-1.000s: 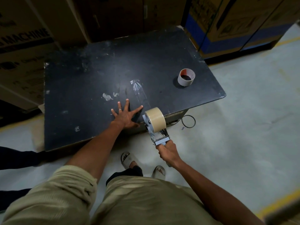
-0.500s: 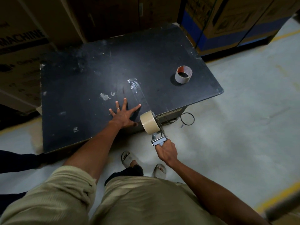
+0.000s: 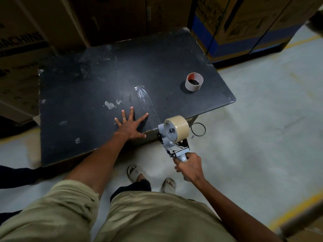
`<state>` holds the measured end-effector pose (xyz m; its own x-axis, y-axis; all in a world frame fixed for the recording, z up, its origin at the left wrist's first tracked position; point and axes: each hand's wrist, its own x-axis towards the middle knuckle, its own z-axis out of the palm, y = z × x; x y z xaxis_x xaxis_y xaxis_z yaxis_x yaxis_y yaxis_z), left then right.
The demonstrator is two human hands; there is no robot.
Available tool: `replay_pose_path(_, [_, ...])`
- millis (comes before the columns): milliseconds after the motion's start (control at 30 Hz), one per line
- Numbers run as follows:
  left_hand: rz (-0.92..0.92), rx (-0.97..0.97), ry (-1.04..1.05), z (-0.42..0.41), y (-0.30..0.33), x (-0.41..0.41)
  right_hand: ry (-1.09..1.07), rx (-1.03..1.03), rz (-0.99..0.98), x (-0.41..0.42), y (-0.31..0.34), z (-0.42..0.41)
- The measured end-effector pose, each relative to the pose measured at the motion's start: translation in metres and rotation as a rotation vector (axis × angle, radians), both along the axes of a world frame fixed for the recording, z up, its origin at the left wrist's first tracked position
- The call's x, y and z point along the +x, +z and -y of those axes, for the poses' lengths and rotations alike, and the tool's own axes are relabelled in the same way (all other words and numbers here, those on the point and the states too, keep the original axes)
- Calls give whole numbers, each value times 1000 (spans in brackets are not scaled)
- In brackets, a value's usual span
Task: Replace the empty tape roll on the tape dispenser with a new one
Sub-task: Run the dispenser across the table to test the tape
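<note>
My right hand [image 3: 190, 165] grips the handle of a grey tape dispenser [image 3: 172, 142], held just off the near edge of the black table [image 3: 87, 81]. A full tan tape roll [image 3: 180, 127] sits on the dispenser's hub. A strip of clear tape [image 3: 146, 103] runs from the roll up across the tabletop. My left hand [image 3: 131, 124] lies flat on the table with fingers spread, just left of that strip. The empty roll core [image 3: 194, 82], white with red print inside, stands on the table's right side.
Large cardboard boxes [image 3: 244, 23] stand behind and to the left of the table. A black cable loop [image 3: 198, 130] hangs under the table's near right corner. My sandalled feet [image 3: 150, 179] are on the pale concrete floor. Someone's dark sleeve [image 3: 15, 175] shows at the left edge.
The dispenser has swung in my right hand, so its grey side plate now faces me and the roll sits a little higher. My left hand has stayed flat on the table.
</note>
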<state>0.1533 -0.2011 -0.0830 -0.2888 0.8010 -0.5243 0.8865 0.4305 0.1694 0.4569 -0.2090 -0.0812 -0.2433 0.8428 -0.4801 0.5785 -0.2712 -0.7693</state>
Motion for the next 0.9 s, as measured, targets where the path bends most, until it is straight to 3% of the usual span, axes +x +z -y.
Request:
replay_pose_path(200, [85,107,111,9,5,2,-90,-147,-239,-11,18,-18])
replay_pose_path(333, [231,339,290,12,16,2,-118,-340,-434,-35,35,-41])
replay_pose_path(500, [857,651,674,-14,45,4,-69,-448,-531,-73,51,-71])
replay_pose_path(667, [952,691,616,-35,64,-3,-14,-587,-590,-101,49,-93])
replay_pose_path(900, [1001,804,724,-47,72,-35,-5,-690,-634,-138,48,-117])
